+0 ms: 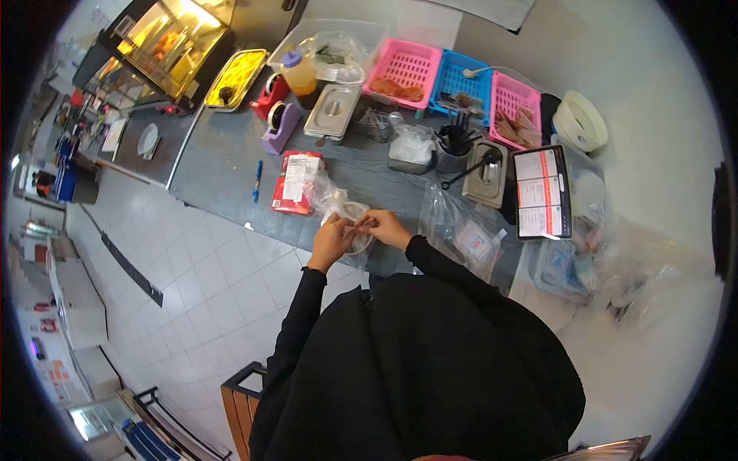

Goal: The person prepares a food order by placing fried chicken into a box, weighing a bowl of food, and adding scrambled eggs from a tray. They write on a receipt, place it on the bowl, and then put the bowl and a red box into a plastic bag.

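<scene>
My left hand (pixel 332 240) and my right hand (pixel 386 228) meet at the front edge of the dark counter, fingertips pinched close together. Between and around them is thin clear plastic bag film (pixel 332 198), and both hands seem closed on it; the exact grip is too small to make out. Just under my fingers shows the pale round rim of a clear tub (pixel 364 243), partly hidden by my hands. A red and white box (pixel 290 183) lies just beyond my left hand, with some of the plastic over its right side.
Behind stand a purple tape dispenser (pixel 282 127), lidded steel pans (pixel 333 112), a cup of black cutlery (pixel 453 154) and pink (pixel 403 71) and blue baskets (pixel 461 86). A tablet (pixel 541 192) stands at right, near flat plastic bags (pixel 470 238). A blue pen (pixel 257 181) lies left.
</scene>
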The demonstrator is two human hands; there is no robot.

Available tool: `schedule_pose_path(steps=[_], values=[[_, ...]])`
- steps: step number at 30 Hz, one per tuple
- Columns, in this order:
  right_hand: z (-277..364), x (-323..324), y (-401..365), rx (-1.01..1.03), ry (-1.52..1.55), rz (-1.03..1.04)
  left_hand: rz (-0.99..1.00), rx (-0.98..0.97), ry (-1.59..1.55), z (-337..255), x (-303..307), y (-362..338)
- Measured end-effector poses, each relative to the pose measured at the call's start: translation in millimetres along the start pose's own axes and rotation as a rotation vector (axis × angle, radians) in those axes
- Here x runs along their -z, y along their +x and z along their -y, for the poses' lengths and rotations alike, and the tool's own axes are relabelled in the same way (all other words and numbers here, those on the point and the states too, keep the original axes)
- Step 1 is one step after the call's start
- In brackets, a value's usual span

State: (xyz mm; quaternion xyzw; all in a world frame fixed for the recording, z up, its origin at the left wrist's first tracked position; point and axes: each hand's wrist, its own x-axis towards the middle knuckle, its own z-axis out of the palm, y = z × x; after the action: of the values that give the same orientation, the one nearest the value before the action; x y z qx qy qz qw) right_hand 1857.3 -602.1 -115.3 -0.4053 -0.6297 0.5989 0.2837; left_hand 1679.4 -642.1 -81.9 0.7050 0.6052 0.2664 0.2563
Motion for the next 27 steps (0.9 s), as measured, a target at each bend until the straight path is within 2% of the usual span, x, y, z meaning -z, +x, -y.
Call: schedule_pose_path(steps=[1,2,6,7,8,9,11,12,14,15,16,18,21,22,25,26,27], values=[[-5.5,-3.9,1.0,0.014,-0.030,-0.026,-0.036,0.022,0.047,-5.0,-2.4,2.1],[-44.0,-17.6,12.6,0.176,0.114,-0.086,-0.073,0.047,0.093,-8.9,-4.9,3.2],[-27.5,-23.9,3.7,0.207,0.391,-0.256,-0.182,0.067,0.181,0.4,-16.5,9.3],[-29.2,-21.7,1.5,0.186,0.332,-0.240,-0.191,0.060,0.201,0.2,-16.1,9.1],[-31.4,-18.5,-2.0,0.162,0.274,-0.225,-0.117,0.103,0.141,-0.2,-15.5,5.5],[-33.5,-14.3,-6.0,0.138,0.216,-0.208,-0.186,0.059,0.150,-1.4,-14.6,2.7],[-22.4,8.5,-21.6,0.134,-0.023,-0.329,-0.325,-0.035,0.167,0.2,-10.3,-3.2],[-20.0,23.2,-32.4,0.129,-0.142,-0.392,-0.405,-0.040,0.224,1.5,-7.4,-9.7],[-38.9,59.5,-63.2,0.079,-0.612,-0.678,-0.465,0.043,0.313,45.3,-28.1,-33.7],[-38.2,73.5,-81.1,-0.056,-0.842,-0.810,-0.497,0.087,0.353,59.5,-38.0,-38.5],[-36.2,84.5,-99.0,-0.201,-1.070,-0.934,-0.300,0.332,-0.046,53.5,-39.4,-37.6],[-52.6,103.6,-125.7,-0.363,-1.160,-1.010,0.149,0.797,-0.832,28.7,-40.2,-36.5],[-88.1,121.3,-148.3,-0.210,-0.980,-0.911,0.670,0.712,-0.547,6.8,-45.1,-21.7],[-89.8,123.1,-155.0,-0.107,-0.957,-0.847,0.968,0.586,-0.247,-24.6,-34.2,-10.2],[-70.2,109.5,-159.6,0.124,-0.956,-0.822,0.872,-0.101,-0.103,-86.6,-40.6,4.1],[-52.5,104.2,-164.0,0.177,-1.012,-0.789,0.684,-0.225,-0.167,-108.2,-46.8,12.3],[-51.9,99.6,-166.3,0.118,-1.000,-0.860,0.495,-0.345,-0.229,-126.4,-56.0,22.7]])
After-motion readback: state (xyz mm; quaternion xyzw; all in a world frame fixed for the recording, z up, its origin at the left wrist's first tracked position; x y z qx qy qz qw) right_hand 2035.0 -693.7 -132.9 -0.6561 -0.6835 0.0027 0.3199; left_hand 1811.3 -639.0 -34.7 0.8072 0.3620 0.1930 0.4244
